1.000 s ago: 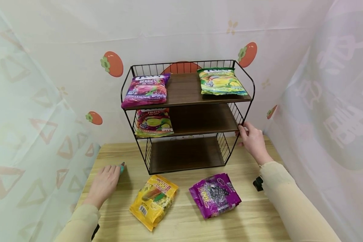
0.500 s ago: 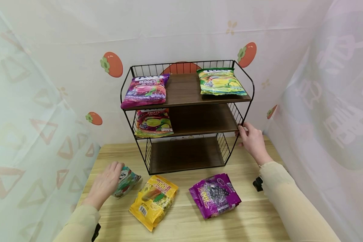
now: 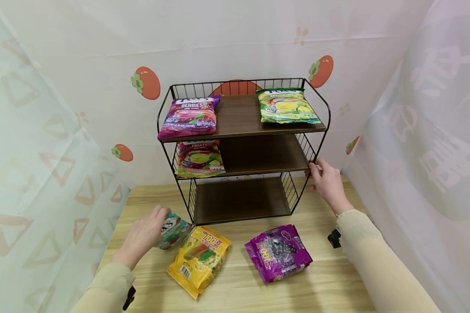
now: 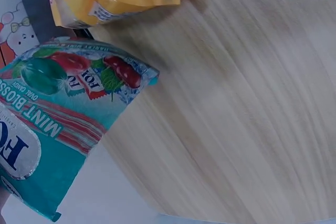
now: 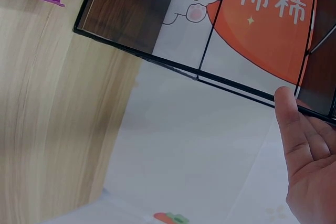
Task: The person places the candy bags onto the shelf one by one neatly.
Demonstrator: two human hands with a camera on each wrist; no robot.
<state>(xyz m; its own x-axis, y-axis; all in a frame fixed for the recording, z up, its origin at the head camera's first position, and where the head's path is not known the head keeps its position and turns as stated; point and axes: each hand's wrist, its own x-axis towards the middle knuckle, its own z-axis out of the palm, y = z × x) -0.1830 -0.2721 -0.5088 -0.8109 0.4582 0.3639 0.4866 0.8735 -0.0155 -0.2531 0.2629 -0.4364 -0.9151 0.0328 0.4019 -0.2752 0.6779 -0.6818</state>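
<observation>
My left hand (image 3: 146, 232) grips a teal bag of mint candy (image 3: 174, 231) by its top edge, over the table left of the rack. In the left wrist view the bag's printed front (image 4: 58, 108) faces the camera, and the hand is nearly out of frame. A three-tier shelf rack (image 3: 239, 200) of black wire and dark wood stands at the back. With thumb and fingers, my right hand (image 3: 329, 181) holds the rack's right front post at middle-shelf height; the right wrist view shows the thumb (image 5: 286, 114) against the black wire.
On the table (image 3: 239, 291) lie a yellow candy bag (image 3: 199, 261), beside the teal one, and a purple candy bag (image 3: 278, 253). The top shelf bears a berries bag (image 3: 191, 115) and a green bag (image 3: 287, 105); the middle shelf holds a fruits bag (image 3: 199, 158).
The teal bag, mostly hidden under my left hand at first, has turned into sight. It and the hand have moved right, toward the rack and the yellow bag. My right hand stays put.
</observation>
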